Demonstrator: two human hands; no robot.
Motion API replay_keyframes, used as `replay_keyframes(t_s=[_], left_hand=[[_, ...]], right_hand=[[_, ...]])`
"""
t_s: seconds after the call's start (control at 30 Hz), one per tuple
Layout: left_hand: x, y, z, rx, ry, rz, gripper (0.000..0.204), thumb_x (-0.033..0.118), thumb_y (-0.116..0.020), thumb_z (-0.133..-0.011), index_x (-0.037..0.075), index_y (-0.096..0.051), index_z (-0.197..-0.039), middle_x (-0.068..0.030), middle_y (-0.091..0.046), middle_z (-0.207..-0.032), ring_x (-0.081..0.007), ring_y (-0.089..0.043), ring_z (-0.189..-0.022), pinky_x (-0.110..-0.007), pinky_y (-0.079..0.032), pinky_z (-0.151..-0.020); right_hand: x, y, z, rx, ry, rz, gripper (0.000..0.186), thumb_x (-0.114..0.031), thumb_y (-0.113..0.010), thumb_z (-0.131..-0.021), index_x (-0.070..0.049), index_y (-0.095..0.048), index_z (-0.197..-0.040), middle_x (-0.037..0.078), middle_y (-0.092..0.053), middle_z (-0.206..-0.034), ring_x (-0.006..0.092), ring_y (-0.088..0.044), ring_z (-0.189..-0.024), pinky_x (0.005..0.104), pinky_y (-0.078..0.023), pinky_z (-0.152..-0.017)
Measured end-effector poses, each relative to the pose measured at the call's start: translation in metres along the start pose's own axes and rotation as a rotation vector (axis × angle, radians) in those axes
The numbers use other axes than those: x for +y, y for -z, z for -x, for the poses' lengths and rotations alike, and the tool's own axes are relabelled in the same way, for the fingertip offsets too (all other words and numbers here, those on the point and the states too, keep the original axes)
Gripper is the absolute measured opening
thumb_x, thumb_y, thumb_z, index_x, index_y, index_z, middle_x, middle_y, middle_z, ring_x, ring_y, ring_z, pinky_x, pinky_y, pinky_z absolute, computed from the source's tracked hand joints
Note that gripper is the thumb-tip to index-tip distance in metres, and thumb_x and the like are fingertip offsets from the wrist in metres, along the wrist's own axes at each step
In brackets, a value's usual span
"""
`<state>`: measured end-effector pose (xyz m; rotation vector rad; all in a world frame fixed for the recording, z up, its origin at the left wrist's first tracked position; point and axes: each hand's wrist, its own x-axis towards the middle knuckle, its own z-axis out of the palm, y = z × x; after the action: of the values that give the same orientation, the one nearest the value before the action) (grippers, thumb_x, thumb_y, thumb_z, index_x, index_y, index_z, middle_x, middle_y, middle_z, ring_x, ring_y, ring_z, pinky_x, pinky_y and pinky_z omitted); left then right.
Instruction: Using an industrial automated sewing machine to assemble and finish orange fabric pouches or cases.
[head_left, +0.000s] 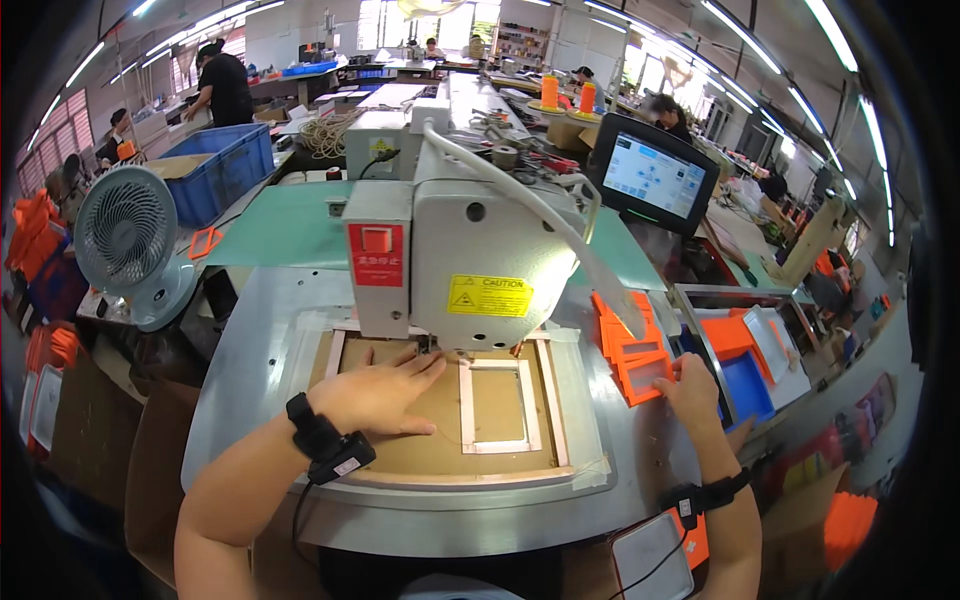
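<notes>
Industrial sewing machine [440,240]: smooth grey metal. Beneath: flat brown board [400,455], pale straight strips [466,410] forming a rectangle. Left hand [385,395] flat on board, fingers spread. Right hand [692,390] pinches orange window-cut piece [630,384], right of board. Labels: red [366,272], yellow [490,296]; both printed.

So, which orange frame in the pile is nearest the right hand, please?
The front orange frame, beside the right hand; the others lie farther back.

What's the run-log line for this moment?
left hand: palm down on brown board | right hand: fingertips at edge of orange frames | grey machine: over board | monitor: lit
</notes>
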<state>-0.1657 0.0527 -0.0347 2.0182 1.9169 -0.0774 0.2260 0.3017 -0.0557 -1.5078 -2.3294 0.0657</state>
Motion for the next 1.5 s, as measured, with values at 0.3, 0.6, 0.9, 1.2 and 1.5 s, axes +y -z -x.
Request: replay_keyframes(t_s=[0.3, 0.6, 0.9, 1.2, 1.5], left_hand=[[-0.004, 0.001, 0.007, -0.009, -0.044, 0.131, 0.085, 0.047, -0.06, -0.091, 0.008, -0.022, -0.156, -0.014, -0.019, -0.164, -0.0364, -0.015, -0.151, -0.063, -0.011, -0.119], [0.012, -0.01, 0.014, 0.026, -0.288, 0.141, 0.069, 0.037, -0.056, -0.096, 0.007, -0.032, -0.153, -0.0161, -0.023, -0.162, -0.0339, -0.021, -0.15, -0.064, -0.021, -0.116], [0.02, -0.012, 0.02, 0.081, -0.26, 0.046, 0.067, 0.03, -0.059, -0.095, 0.005, -0.034, -0.151, -0.0172, -0.03, -0.158, -0.0336, -0.029, -0.147, -0.062, -0.027, -0.115], [0.022, -0.013, 0.02, 0.111, -0.257, 0.018, 0.066, 0.029, -0.061, -0.094, 0.005, -0.035, -0.15, -0.0169, -0.031, -0.158, -0.0327, -0.031, -0.146, -0.059, -0.03, -0.113], [0.039, -0.003, 0.01, 0.194, -0.202, 0.023, 0.066, 0.032, -0.068, -0.089, 0.007, -0.043, -0.145, -0.0156, -0.044, -0.145, -0.0323, -0.046, -0.13, -0.053, -0.036, -0.107]], right_hand=[[-0.012, 0.054, -0.022, -0.297, -0.167, -0.997, 0.02, -0.01, -0.069, -0.087, -0.002, -0.056, -0.1, 0.003, -0.061, -0.073, 0.0058, -0.052, -0.053, 0.0209, -0.037, -0.044], [-0.15, 0.007, -0.023, -0.913, 0.208, -0.961, 0.023, -0.011, -0.068, -0.092, -0.003, -0.062, -0.112, -0.002, -0.06, -0.077, 0.0047, -0.053, -0.057, 0.0209, -0.043, -0.049], [-0.193, -0.037, -0.009, -0.403, 0.594, -0.425, 0.026, -0.019, -0.078, -0.079, 0.005, -0.067, -0.077, 0.022, -0.065, -0.074, 0.0342, -0.067, -0.072, 0.0408, -0.051, -0.065], [-0.193, -0.048, -0.013, -0.425, 0.518, -0.496, 0.021, -0.007, -0.076, -0.079, 0.001, -0.068, -0.097, 0.018, -0.068, -0.078, 0.036, -0.067, -0.074, 0.0432, -0.053, -0.069], [-0.195, -0.038, -0.018, -0.477, 0.643, -0.308, 0.025, -0.012, -0.075, -0.08, -0.003, -0.066, -0.101, 0.019, -0.068, -0.09, 0.037, -0.066, -0.087, 0.0462, -0.053, -0.075]])
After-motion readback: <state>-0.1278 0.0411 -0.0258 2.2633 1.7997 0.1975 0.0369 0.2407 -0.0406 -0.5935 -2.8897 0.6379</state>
